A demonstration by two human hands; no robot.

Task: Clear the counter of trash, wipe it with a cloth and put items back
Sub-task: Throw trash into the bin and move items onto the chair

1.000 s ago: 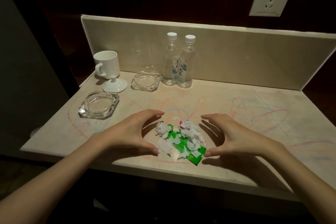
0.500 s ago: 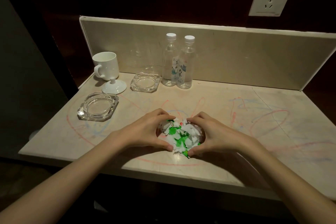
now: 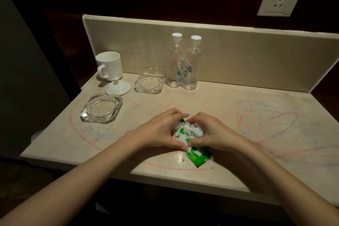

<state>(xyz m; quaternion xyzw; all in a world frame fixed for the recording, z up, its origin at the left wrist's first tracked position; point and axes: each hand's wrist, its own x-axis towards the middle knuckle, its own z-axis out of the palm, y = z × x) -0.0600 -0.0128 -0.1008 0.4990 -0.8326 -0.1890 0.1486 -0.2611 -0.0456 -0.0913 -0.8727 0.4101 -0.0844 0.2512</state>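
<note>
Clearly both grips are cupped round the trash pile (image 3: 187, 132) just below the centre of the frame: the left hand (image 3: 161, 130) curls against its left side, the right hand (image 3: 214, 132) against its right, thumbs and forefingers almost meeting. The pile looks like torn white paper scraps mixed with green wrapper bits, so it should be very light, soft and loose, and liable to shed pieces. Squeezing it from both sides and scooping under it seems the surest hold. One green wrapper (image 3: 197, 158) and a few white shreds lie outside the cupped hands, toward the lower edge of the table (image 3: 256, 161), and would need a second pick. How much trash sits under the palms is hidden. Crayon-like scribbles (image 3: 275, 121) mark the table. The bottles (image 3: 183, 64) at upper centre are clear; whether they hold water cannot be told.
</note>
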